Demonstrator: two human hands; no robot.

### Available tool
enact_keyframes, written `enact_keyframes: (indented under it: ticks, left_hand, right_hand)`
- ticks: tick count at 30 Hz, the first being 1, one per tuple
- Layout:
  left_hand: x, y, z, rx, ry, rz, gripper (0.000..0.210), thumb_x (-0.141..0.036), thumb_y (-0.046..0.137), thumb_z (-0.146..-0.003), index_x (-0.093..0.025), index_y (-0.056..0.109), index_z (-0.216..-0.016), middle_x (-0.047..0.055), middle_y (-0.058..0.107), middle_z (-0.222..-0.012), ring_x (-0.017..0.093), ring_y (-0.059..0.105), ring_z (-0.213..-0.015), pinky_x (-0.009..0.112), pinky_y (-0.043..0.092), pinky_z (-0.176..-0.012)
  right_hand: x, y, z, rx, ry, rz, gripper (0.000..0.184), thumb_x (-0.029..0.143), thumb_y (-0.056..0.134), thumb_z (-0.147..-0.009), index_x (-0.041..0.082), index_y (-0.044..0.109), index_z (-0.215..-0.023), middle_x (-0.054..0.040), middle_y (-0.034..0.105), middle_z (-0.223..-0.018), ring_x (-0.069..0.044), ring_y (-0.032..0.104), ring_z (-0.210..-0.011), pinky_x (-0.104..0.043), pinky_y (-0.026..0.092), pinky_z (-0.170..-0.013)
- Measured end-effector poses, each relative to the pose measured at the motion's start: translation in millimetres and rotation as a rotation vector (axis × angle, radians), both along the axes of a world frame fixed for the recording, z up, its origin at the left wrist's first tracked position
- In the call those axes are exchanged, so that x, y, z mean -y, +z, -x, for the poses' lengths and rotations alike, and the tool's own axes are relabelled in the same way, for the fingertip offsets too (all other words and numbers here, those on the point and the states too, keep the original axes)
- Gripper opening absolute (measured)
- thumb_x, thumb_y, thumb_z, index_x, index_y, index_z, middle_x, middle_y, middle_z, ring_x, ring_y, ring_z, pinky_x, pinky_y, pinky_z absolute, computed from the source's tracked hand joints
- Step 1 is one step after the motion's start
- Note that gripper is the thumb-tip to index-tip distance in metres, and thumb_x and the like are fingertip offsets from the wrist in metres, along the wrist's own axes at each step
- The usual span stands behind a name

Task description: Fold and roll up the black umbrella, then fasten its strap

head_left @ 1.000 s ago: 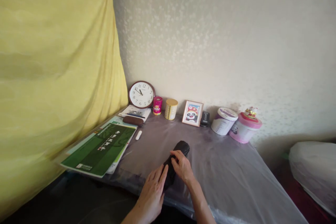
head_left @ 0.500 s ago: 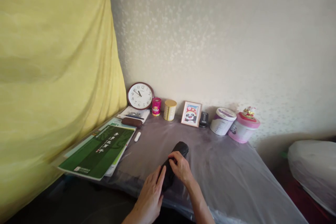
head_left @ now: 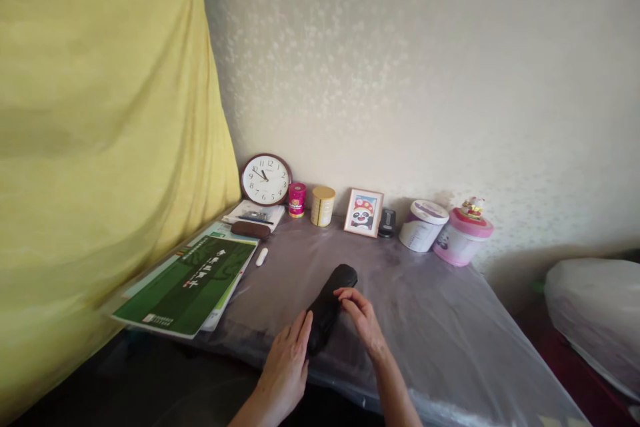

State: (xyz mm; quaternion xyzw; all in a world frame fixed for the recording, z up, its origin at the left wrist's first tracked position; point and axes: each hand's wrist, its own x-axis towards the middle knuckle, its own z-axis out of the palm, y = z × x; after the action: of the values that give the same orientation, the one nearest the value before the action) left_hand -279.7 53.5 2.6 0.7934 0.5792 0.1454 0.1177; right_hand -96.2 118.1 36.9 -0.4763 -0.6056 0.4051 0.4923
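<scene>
A compact folded black umbrella (head_left: 340, 278) lies slantwise on the table, its far end pointing away and to the right. My left hand (head_left: 287, 363) grips its near left side, the fingers straight and close together and the thumb lower down. On the umbrella's right side, my right hand (head_left: 361, 319) has fingertips and thumb pinched together at the dark fabric. Whatever small part this pinch holds is hidden by the fingers.
Left of the umbrella are a green book (head_left: 193, 287), a white oblong piece (head_left: 261, 257) and a brown case (head_left: 250, 230). Along the wall stand a clock (head_left: 267, 180), a pink can (head_left: 297, 200), a yellow-lidded can (head_left: 323, 207), a picture frame (head_left: 364, 212) and two tubs (head_left: 423, 227).
My right hand has shifted right, from over the top of the umbrella to its right side. My left hand stays at the near left side. The view has tilted slightly.
</scene>
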Motion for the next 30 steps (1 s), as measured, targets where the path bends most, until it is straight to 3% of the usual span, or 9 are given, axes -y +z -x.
enact_keyframes:
  ticks: [4,7,10,14,17,20,23,26,30]
  left_hand:
    - [2,10.5,1,0.021,0.023,0.062,0.074,-0.01,0.037,-0.073,-0.022,0.011,-0.141,0.005,0.025,-0.147,0.022,0.042,-0.123,0.037,0.035,-0.101]
    - [-3,12.3,5,0.159,0.017,0.12,0.071,-0.012,0.037,-0.073,-0.019,0.015,-0.14,0.006,0.026,-0.147,0.017,0.042,-0.124,0.029,0.037,-0.1]
    - [-13,8.1,14,0.283,0.039,0.149,0.066,-0.017,0.039,-0.072,-0.016,0.026,-0.136,0.007,0.039,-0.139,0.015,0.043,-0.123,0.026,0.035,-0.102]
    - [-22,-0.8,32,0.322,0.119,0.112,0.051,-0.024,0.039,-0.077,-0.012,0.039,-0.126,0.011,0.053,-0.125,0.018,0.05,-0.116,0.031,0.039,-0.1]
    - [-20,-1.3,41,0.224,0.203,-0.065,0.052,-0.033,0.031,-0.086,-0.011,0.029,-0.133,0.015,0.042,-0.135,0.023,0.045,-0.122,0.037,0.042,-0.097]
    - [-16,6.0,43,0.117,0.178,-0.158,0.051,-0.031,0.026,-0.09,-0.022,0.018,-0.139,0.011,0.03,-0.143,0.024,0.046,-0.121,0.036,0.046,-0.091]
    - [-14,12.7,40,0.005,0.127,-0.151,0.057,-0.018,0.026,-0.087,-0.031,0.01,-0.141,0.006,0.016,-0.15,0.022,0.051,-0.117,0.029,0.05,-0.081]
    - [-18,11.5,39,-0.123,0.075,-0.121,0.071,-0.006,0.028,-0.081,-0.034,0.0,-0.14,0.004,0.002,-0.152,0.021,0.047,-0.121,0.026,0.051,-0.077]
    - [-29,4.6,42,-0.247,0.087,-0.033,0.085,0.004,0.031,-0.072,-0.03,-0.011,-0.138,0.007,0.001,-0.152,0.019,0.048,-0.12,0.022,0.049,-0.075]
  right_hand:
    - [17,-2.7,-41,-0.071,-0.218,0.074,0.023,0.036,0.054,-0.073,0.02,0.063,-0.087,-0.0055,0.065,-0.092,-0.018,0.058,-0.076,-0.029,0.048,-0.072]
    - [25,-13.0,-67,-0.053,-0.378,0.078,0.027,0.041,0.057,-0.07,0.018,0.064,-0.083,-0.0055,0.065,-0.083,-0.016,0.056,-0.065,-0.029,0.048,-0.065]
    - [30,-27.5,-81,-0.049,-0.449,0.075,0.027,0.042,0.056,-0.069,0.018,0.063,-0.079,-0.0041,0.065,-0.076,-0.016,0.055,-0.059,-0.028,0.047,-0.059]
    - [34,-41.8,-84,0.012,-0.463,0.081,0.026,0.041,0.052,-0.07,0.019,0.063,-0.079,-0.003,0.064,-0.072,-0.017,0.057,-0.059,-0.029,0.046,-0.059]
    - [35,-46.7,-82,0.056,-0.441,0.086,0.026,0.04,0.049,-0.072,0.019,0.063,-0.081,-0.0032,0.065,-0.075,-0.017,0.058,-0.06,-0.029,0.046,-0.061]
    - [35,-50.3,-82,0.072,-0.437,0.078,0.025,0.037,0.047,-0.073,0.02,0.063,-0.082,-0.0032,0.066,-0.074,-0.017,0.058,-0.059,-0.028,0.045,-0.06]
    - [36,-51.7,-81,0.083,-0.444,0.063,0.024,0.035,0.046,-0.074,0.02,0.063,-0.082,-0.0033,0.067,-0.075,-0.017,0.059,-0.06,-0.029,0.046,-0.061]
    - [37,-48.6,-80,0.107,-0.442,0.062,0.023,0.033,0.044,-0.073,0.02,0.062,-0.08,-0.0027,0.066,-0.075,-0.017,0.059,-0.061,-0.028,0.046,-0.062]
    - [38,-44.7,-79,0.154,-0.438,0.053,0.025,0.032,0.041,-0.072,0.019,0.061,-0.078,-0.0028,0.065,-0.072,-0.017,0.059,-0.061,-0.027,0.045,-0.062]
